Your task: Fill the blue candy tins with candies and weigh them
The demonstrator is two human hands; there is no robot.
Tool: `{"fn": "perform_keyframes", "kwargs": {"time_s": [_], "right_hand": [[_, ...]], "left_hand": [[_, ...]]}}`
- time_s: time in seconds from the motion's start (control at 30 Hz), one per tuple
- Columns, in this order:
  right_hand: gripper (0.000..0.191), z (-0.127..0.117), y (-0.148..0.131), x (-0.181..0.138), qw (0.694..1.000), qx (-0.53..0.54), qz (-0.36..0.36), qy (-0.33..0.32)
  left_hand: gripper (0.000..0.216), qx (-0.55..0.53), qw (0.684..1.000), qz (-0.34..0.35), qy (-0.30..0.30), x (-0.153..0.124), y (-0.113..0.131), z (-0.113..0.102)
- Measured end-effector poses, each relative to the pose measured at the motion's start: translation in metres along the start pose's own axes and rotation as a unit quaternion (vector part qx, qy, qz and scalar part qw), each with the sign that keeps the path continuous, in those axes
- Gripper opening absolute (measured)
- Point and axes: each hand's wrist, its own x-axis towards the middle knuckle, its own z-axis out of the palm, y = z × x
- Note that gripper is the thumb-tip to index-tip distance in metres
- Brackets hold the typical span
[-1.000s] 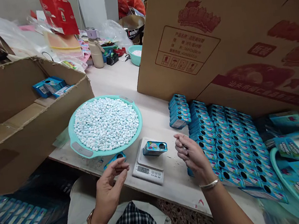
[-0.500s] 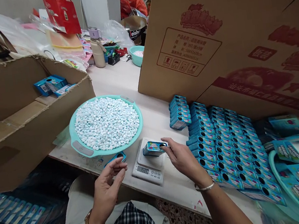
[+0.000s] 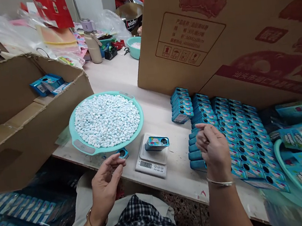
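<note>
A blue, oblong printed tin (image 3: 157, 143) with a dark round opening on top rests on a small white digital scale (image 3: 154, 157). My right hand (image 3: 213, 145) is to the right of the scale, over the rows of blue tins (image 3: 244, 145). Its fingers are curled and pressed together, and whatever is in them is hidden. At the table's front edge, my left hand (image 3: 107, 180) has its fingers bent and the thumb apart, with nothing visible between them. Another blue tin (image 3: 123, 153) lies just beyond those fingertips, partly covered. Behind it stands a turquoise basin (image 3: 73, 132) full of pale pellet candies (image 3: 107, 120).
An open cardboard box (image 3: 64, 113) with several blue packs is at the left. A large carton (image 3: 213, 38) stands behind the tins. At the right, a turquoise tub (image 3: 281, 159) holds printed packs. A beige bottle (image 3: 93, 46) and a small basin (image 3: 134, 52) are farther back.
My right hand has let go of the tin on the scale and moved right to the rows of tins. My left hand has hardly moved. The view has shifted slightly.
</note>
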Motion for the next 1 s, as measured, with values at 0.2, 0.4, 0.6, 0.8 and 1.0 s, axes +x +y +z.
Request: {"fn": "perform_keyframes", "kwargs": {"time_s": [0.2,0.4,0.6,0.8,1.0], "right_hand": [[0.019,-0.028,0.036,-0.014,0.957,0.249,0.14,0.052],[0.027,-0.028,0.052,-0.028,0.954,0.236,0.176,0.055],[0.03,-0.01,0.049,-0.024,0.984,0.117,0.138,-0.006],[0.033,0.007,0.045,-0.009,0.994,0.043,0.067,-0.078],[0.035,0.015,0.048,-0.008,0.992,0.079,0.081,-0.062]], "left_hand": [[0.037,0.017,0.999,0.04,-0.005,0.013,0.007,0.002],[0.038,0.067,0.993,0.086,-0.04,0.026,0.019,0.011],[0.042,0.144,0.973,0.149,-0.101,0.035,0.024,0.027],[0.042,0.194,0.955,0.177,-0.137,0.036,0.029,0.037],[0.07,0.406,0.836,0.299,-0.216,0.06,0.039,0.078]]}}
